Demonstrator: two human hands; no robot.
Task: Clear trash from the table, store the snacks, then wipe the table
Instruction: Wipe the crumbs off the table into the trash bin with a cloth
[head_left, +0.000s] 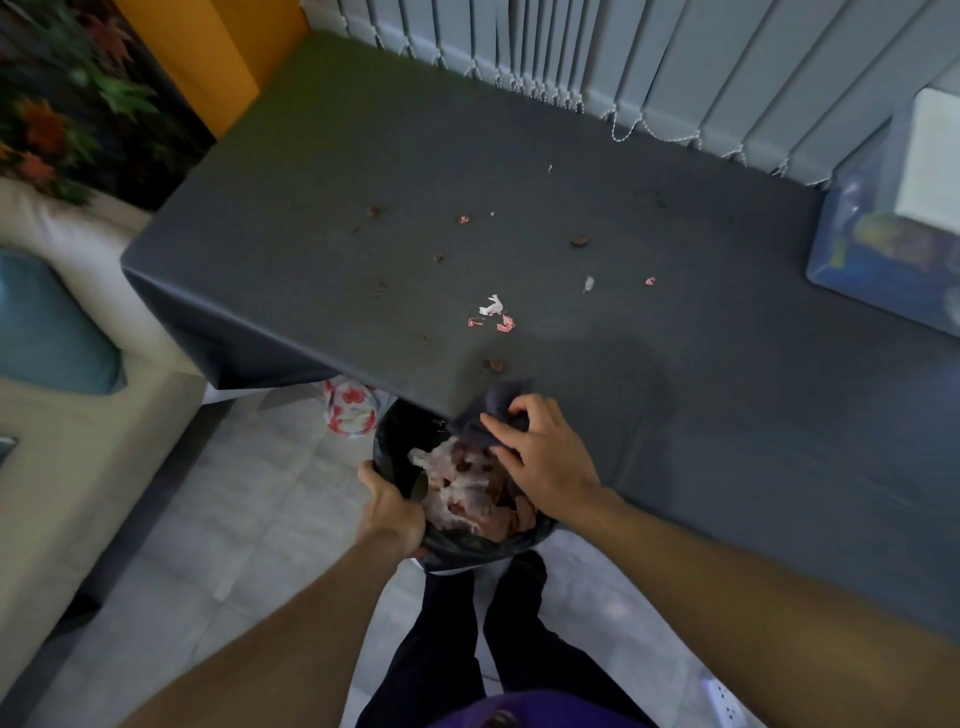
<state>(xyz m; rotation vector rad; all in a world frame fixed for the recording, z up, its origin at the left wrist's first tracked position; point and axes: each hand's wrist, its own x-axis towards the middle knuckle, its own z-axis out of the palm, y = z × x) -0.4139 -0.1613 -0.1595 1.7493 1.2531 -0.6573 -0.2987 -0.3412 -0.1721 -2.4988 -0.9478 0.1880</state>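
**Current step (judged):** wiping debris off the desk (675, 395) edge into the bin (470, 545).

**Grips**
- Left hand (390, 512): grip closed on the bin's left rim, over the black liner. It holds the bin mouth just under the desk edge.
- Right hand (543, 454): fingers curled over a dark cloth (493, 408), pressing it down on the desk edge directly above the bin. Part of the cloth hangs over the edge.

**Locations, taken from the bin**
- Inside the bin: crumpled waste, piled close to the rim.
- Just beyond the bin, on the desk: pink and white paper scraps (493, 312).
- Farther beyond: scattered brown crumbs (579, 241).
- Well to the right and beyond: a clear box (883, 249). Its contents are blurred; it may hold the snacks.
- Left of the bin, on the floor: a patterned bag (350, 410).

**Faults to guard against**
1. Debris misses the bin. Cause: the bin mouth sits only partly under the edge, so a wide sweep sends crumbs to the floor.
2. Overflow. Cause: waste near the rim leaves little room.
3. Cloth dropped into the bin. Cause: a loose grip at the end of a stroke over the edge.
4. Liner pulled off the rim. Cause: the left hand tugging while repositioning.
5. Smearing. Cause: crumbs crushed under the cloth.
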